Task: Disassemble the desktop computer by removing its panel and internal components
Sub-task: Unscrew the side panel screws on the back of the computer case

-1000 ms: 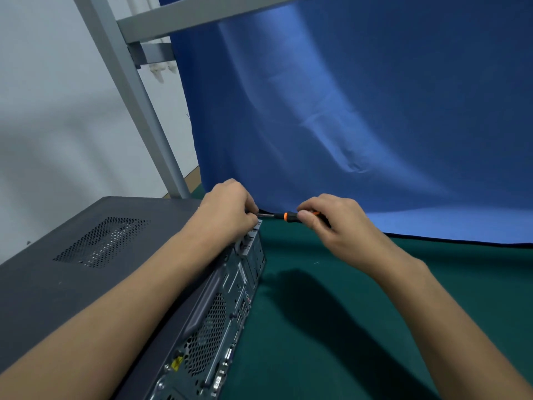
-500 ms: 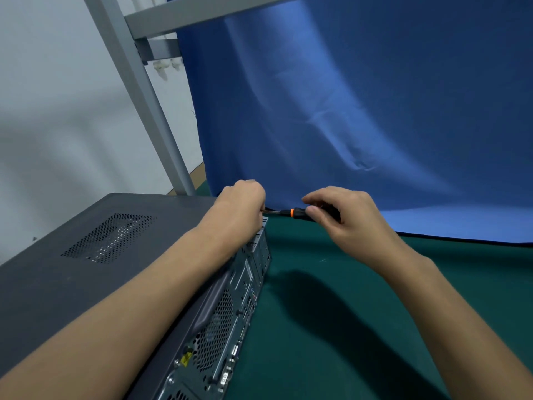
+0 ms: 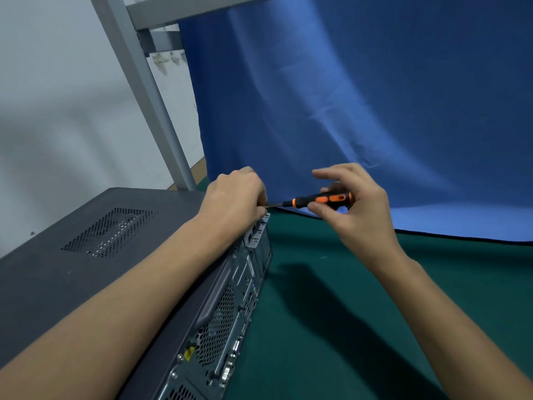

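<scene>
1. We find the screwdriver (image 3: 320, 200) near level, tip pointing left at the far corner of the case (image 3: 115, 235).
2. The right hand (image 3: 356, 206) pinches its handle; the left hand (image 3: 233, 197) curls over the tip, hold unclear to us.
3. The case lies on the mat (image 3: 346, 313), panel on.

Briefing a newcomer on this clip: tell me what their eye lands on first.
The orange-and-black screwdriver, held roughly level by the right hand mid-frame, with its tip hidden under the curled left hand at the far corner of the computer case. Behind hangs a blue cloth; the case lies on a green mat.
</scene>
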